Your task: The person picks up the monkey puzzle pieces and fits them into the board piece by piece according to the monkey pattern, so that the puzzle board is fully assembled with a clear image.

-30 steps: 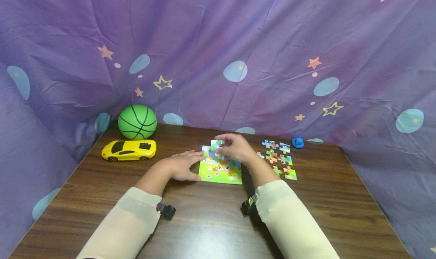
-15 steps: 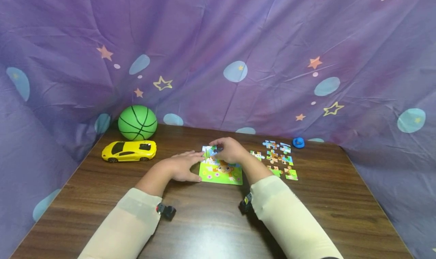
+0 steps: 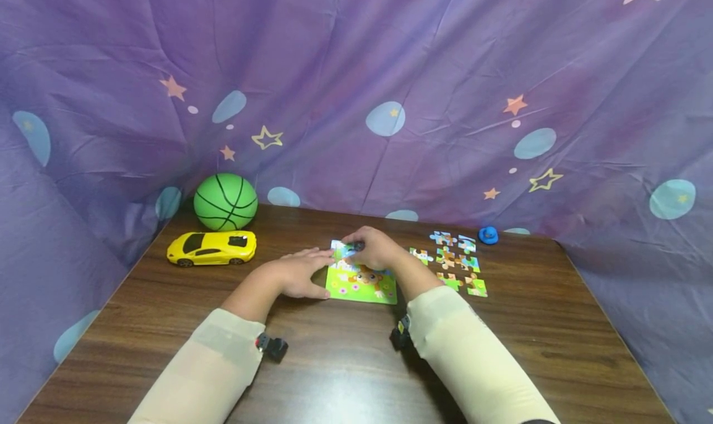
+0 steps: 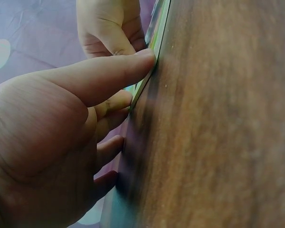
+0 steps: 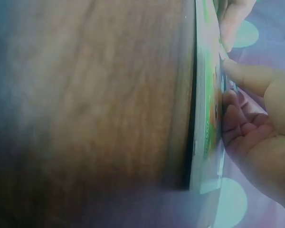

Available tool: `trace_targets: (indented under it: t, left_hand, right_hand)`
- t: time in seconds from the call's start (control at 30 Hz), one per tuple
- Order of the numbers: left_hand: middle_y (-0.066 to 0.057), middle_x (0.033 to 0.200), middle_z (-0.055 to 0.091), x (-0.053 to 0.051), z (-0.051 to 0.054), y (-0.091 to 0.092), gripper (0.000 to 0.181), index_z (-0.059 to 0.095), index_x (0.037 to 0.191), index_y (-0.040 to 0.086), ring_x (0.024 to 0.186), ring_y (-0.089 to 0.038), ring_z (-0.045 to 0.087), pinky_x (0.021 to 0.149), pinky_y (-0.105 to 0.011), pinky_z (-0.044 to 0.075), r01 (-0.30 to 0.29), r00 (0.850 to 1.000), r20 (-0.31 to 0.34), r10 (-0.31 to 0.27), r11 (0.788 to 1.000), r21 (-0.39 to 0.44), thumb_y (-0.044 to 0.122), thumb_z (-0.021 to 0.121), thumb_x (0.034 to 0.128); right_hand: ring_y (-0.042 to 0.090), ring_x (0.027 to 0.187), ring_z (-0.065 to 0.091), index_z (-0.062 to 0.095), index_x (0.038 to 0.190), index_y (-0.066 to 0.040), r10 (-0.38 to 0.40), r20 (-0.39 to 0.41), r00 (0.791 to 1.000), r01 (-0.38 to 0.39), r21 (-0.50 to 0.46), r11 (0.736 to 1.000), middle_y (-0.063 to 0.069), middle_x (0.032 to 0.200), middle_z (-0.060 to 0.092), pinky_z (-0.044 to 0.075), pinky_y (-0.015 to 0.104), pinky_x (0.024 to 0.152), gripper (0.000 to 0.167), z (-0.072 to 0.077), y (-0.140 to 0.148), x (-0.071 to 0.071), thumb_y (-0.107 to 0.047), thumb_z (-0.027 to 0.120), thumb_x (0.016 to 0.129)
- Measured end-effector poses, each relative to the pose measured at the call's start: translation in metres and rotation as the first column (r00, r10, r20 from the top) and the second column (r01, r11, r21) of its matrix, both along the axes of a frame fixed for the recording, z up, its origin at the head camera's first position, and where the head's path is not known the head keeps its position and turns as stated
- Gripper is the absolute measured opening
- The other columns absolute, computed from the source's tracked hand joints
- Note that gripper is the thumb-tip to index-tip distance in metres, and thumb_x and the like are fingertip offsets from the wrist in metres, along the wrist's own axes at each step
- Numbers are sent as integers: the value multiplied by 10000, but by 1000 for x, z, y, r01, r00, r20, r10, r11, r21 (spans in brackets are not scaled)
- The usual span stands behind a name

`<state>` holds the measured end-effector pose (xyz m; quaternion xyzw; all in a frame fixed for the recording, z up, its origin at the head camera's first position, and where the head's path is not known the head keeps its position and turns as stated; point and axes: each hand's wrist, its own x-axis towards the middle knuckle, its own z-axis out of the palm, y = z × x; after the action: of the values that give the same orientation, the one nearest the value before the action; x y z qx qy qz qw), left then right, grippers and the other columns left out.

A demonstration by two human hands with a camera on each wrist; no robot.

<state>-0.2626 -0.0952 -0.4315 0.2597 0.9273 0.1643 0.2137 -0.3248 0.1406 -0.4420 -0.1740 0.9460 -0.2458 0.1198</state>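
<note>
We see the puzzle board [image 3: 363, 294] on the table [image 3: 334, 337], between both hands. The left hand [image 3: 301, 273] touches its left edge with fingers spread, gripping nothing. The right hand [image 3: 375, 248] has its fingers bent and seems to pinch a puzzle piece [image 3: 343, 249] at the board's far left. If pressed while misaligned, we think, it could jam or push neighbours loose.

Your head view is bright; white glare spreads over the tabletop [image 3: 345, 387] toward its near edge, with shadow beside your right sleeve [image 3: 479, 356]. Both wrist views are dimmer and blur the tabletop; the right is hazier.
</note>
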Motion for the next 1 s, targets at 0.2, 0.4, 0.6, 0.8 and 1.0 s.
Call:
trace_targets:
  t: [0.2,0.4,0.6,0.8,1.0]
  left_hand:
    - [42,1817,186,-1,0,-1,857,361,1686,235,1698,-327,127,1347,-670,159,1,1000,-2,-1,1000,0,538,720,970]
    - [38,1818,184,-1,0,-1,861,349,1691,229,1698,-322,130,1349,-663,164,7,1000,0,-7,1000,-5,534,717,975]
    - [28,1818,189,-2,1,-1,862,342,1694,224,1697,-324,137,1353,-651,165,14,1000,-6,-14,1000,-4,531,711,978]
    - [25,1815,203,-2,1,-1,866,344,1694,227,1695,-324,145,1355,-642,171,9,1000,-5,-9,1000,4,530,715,972]
    - [24,1816,200,-2,-1,-1,877,336,1697,235,1696,-336,134,1352,-659,159,6,1000,4,-6,1000,7,534,721,967]
  right_hand:
    - [341,1404,573,714,1414,-225,38,15,999,-39,23,999,106,1490,623,409,552,1264,497,1,0,-2,-302,835,939]
    - [313,1355,586,736,1386,-215,48,10,999,-48,48,998,97,1439,635,437,525,1242,460,3,-1,-2,-310,829,946]
    - [304,1344,592,745,1373,-213,55,0,999,-55,63,997,92,1423,637,445,511,1239,427,3,-3,-2,-295,813,959]
    - [305,1348,595,763,1339,-233,23,7,1000,-23,34,999,74,1415,646,440,512,1243,394,1,-3,-4,-276,823,952]
    - [310,1366,594,777,1314,-239,11,18,1000,-12,24,1000,72,1424,646,431,517,1253,371,-1,-3,-5,-255,830,947]
